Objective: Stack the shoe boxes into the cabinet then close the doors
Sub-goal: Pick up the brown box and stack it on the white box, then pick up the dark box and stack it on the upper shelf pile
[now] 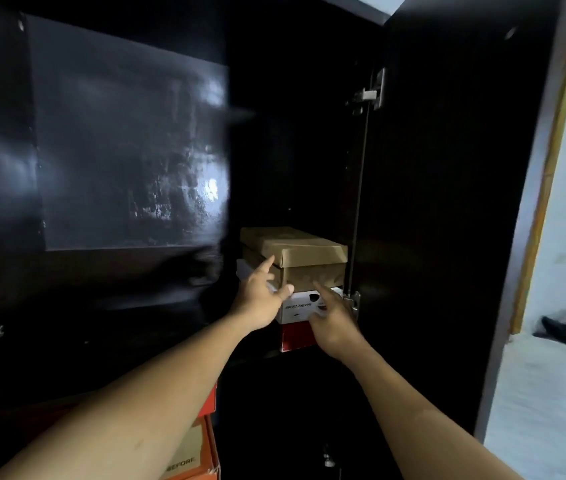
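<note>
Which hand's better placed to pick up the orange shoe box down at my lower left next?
Left, most likely. The left hand touches the brown box, but its forearm crosses directly above the orange shoe box; the right hand is farther away, near the door hinge.

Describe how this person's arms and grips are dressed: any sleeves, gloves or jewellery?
Nothing is worn. The left grip and right grip have no gloves and no rings that I can see. The left forearm and right forearm show no sleeves, watch or bands.
</note>
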